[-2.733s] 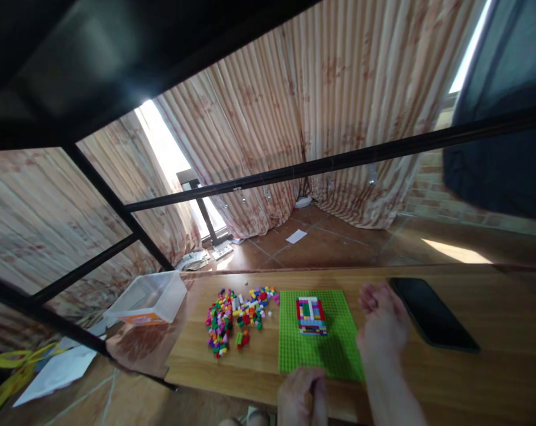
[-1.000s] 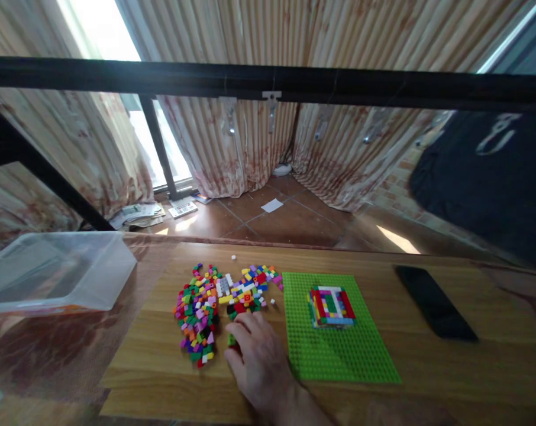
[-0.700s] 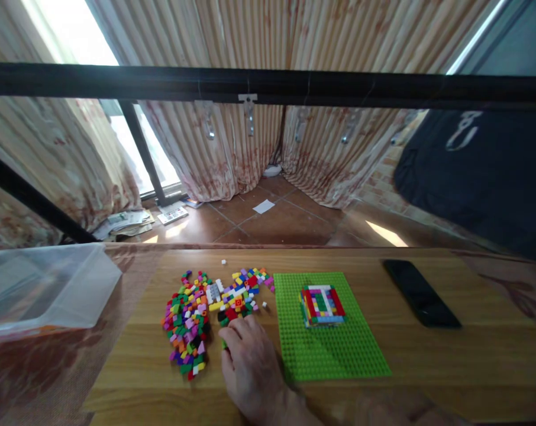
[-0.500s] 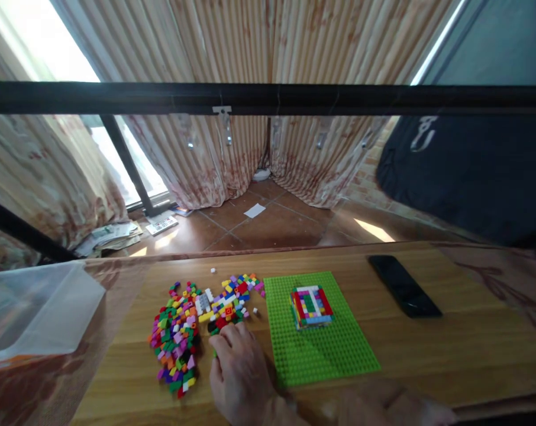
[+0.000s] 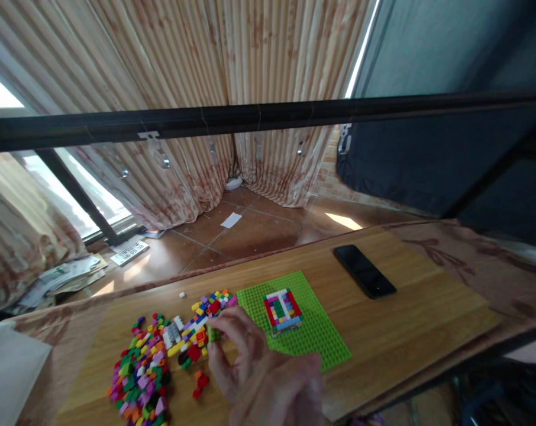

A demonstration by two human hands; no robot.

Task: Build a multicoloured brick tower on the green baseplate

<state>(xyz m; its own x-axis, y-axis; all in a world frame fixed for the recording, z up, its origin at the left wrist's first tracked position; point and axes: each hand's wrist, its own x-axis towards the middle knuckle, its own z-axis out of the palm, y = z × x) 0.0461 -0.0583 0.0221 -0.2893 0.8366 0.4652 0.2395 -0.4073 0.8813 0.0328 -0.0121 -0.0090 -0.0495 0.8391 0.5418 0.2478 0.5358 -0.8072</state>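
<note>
Green brick (image 5: 213, 333) is held up over the bench (image 5: 405, 313), in view just beside the loose bricks (image 5: 139, 376); on the wood-grained top lie a few red bricks (image 5: 200, 381), then a green baseplate (image 5: 321, 337) bearing a square, multicoloured build (image 5: 280, 310), and a black phone (image 5: 364, 271) to the right; farther off, a white paper (image 5: 231, 220) lies on the tiled floor (image 5: 268, 236), and a dark rail (image 5: 250, 118) crosses before patterned curtains (image 5: 174, 71); the right hand (image 5: 251, 349) has its grip clamped on the green brick, thumb against forefinger; the left hand (image 5: 280, 389), closest, is blurred, its grip impossible to tell; half a second ago the right hand was down on the bench; now it is raised, the red bricks uncovered, the left hand drawn in beside it.
</note>
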